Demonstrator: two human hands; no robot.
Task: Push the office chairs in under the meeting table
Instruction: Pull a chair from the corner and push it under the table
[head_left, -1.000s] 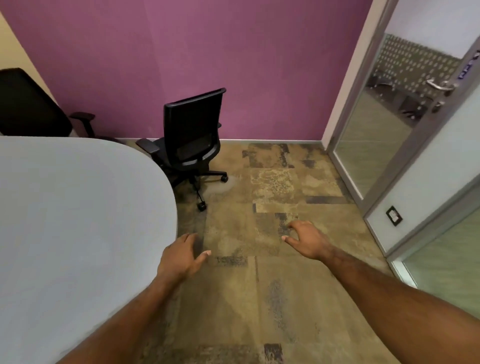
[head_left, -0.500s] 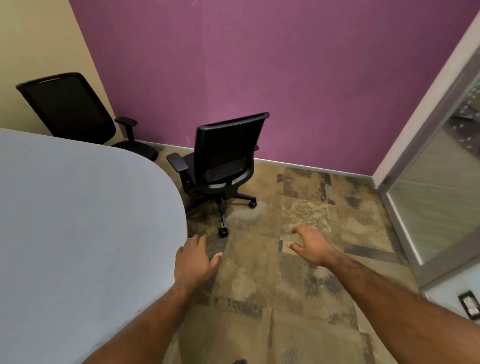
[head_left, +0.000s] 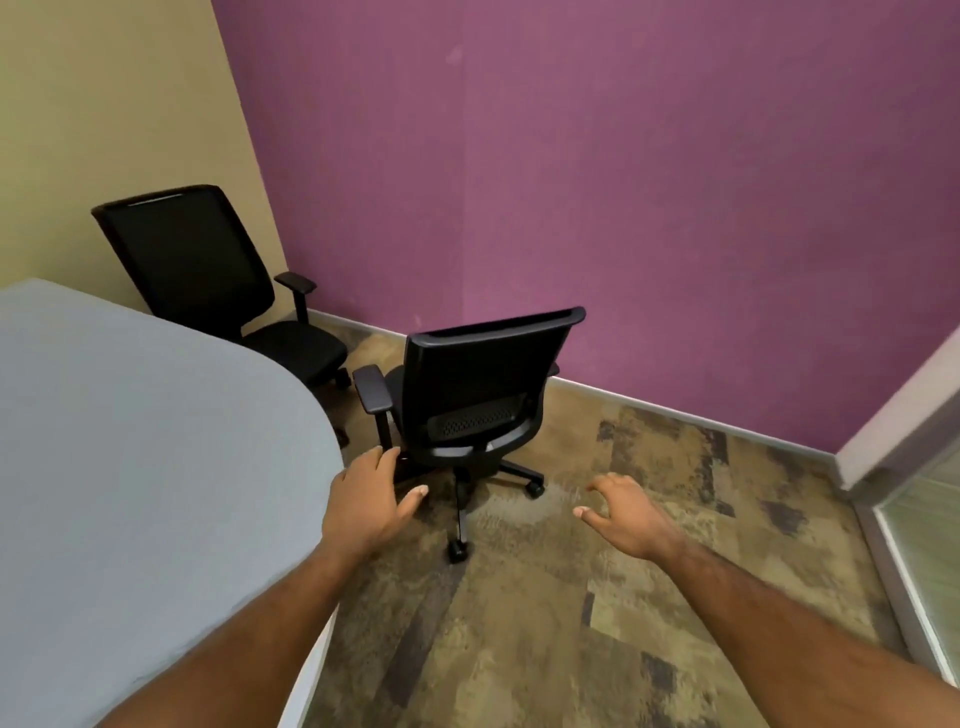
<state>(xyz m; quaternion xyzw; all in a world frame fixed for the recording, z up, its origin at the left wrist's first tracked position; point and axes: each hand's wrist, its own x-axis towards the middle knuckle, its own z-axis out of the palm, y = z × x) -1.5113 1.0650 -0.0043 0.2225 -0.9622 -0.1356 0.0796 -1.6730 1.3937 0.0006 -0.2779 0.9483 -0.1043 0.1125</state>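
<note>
A black mesh-back office chair (head_left: 478, 395) stands on the carpet just past the rounded end of the grey meeting table (head_left: 130, 493), its back turned toward me. A second black chair (head_left: 208, 275) sits farther off in the corner, behind the table's far edge. My left hand (head_left: 371, 501) hovers open beside the table's edge, just short of the near chair's base. My right hand (head_left: 626, 514) is stretched out open over the carpet, to the right of that chair. Neither hand touches a chair.
A purple wall (head_left: 623, 208) runs behind the chairs and meets a beige wall (head_left: 104, 104) at the corner. A glass partition with a metal frame (head_left: 914, 519) stands at the right. Patterned brown carpet (head_left: 571, 623) lies between me and the chairs.
The view has swung left and moved closer to the near chair. Both hands have advanced toward it. The glass door has mostly left the view and the corner chair shows fully.
</note>
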